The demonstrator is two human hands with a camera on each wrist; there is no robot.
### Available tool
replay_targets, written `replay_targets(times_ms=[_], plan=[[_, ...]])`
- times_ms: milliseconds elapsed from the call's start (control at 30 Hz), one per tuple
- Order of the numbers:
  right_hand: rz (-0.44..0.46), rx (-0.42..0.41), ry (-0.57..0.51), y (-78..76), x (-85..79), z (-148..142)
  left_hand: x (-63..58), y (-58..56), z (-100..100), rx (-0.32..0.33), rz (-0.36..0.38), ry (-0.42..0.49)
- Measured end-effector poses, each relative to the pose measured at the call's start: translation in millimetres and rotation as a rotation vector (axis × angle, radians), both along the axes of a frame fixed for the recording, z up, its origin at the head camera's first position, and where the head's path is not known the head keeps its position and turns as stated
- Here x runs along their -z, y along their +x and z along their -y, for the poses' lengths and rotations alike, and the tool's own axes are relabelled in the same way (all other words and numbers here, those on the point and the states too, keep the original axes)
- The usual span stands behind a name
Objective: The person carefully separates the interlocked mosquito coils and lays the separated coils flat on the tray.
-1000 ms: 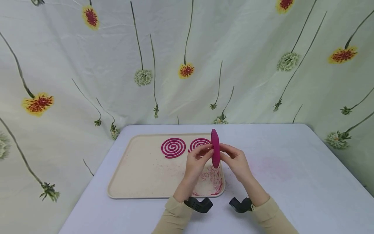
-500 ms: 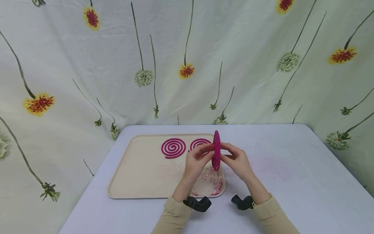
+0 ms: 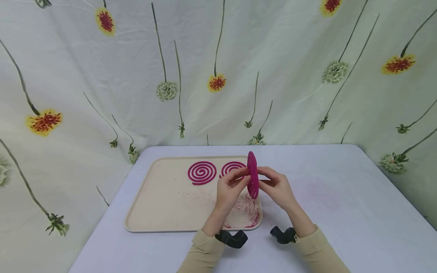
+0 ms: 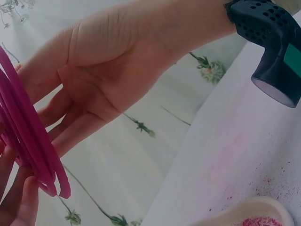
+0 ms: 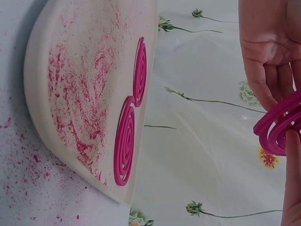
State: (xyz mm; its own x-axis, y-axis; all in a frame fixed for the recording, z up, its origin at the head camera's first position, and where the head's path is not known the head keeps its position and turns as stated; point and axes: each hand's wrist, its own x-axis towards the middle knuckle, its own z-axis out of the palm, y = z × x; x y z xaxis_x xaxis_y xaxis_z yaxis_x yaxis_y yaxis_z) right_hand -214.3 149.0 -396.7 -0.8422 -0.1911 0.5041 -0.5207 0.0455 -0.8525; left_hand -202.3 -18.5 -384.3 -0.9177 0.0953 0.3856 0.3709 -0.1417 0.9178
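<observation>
Upright and nearly edge-on, a magenta mosquito coil is held between both hands above the tray's right end. My left hand pinches its left side with thumb and fingers. From the right, my right hand grips it likewise. The left wrist view shows the rings of the held coil as several slightly separated layers; whether it is one coil or a nested pair I cannot tell. Two more mosquito coils lie flat on the tray: one coil whole in view, the other coil partly hidden by my left hand.
The beige tray lies on a white-covered table. Magenta crumbs cover the tray's right end and spill past its rim. A flower-patterned cloth hangs behind the table. Each wrist wears a black camera mount.
The held coil has turned slightly, its lower end swinging a little right, so its spiral rings show more. Both hands keep their hold nearly in place; the coils on the tray stay put.
</observation>
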Motion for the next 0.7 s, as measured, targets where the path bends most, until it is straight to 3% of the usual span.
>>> replay_targets(times_ms=[200,500,700], plan=[[0.012,0.018,-0.011,1.1,-0.9,-0.4,15.2,-10.6,-0.8,0.004,-0.009,0.050],[0.044,0.032,-0.018,3.8,-3.0,-0.5,17.5,-12.0,0.2,-0.012,-0.018,0.064],[0.023,-0.003,-0.017,2.1,-1.5,-3.5,18.5,-13.1,1.2,-0.002,-0.020,0.065]])
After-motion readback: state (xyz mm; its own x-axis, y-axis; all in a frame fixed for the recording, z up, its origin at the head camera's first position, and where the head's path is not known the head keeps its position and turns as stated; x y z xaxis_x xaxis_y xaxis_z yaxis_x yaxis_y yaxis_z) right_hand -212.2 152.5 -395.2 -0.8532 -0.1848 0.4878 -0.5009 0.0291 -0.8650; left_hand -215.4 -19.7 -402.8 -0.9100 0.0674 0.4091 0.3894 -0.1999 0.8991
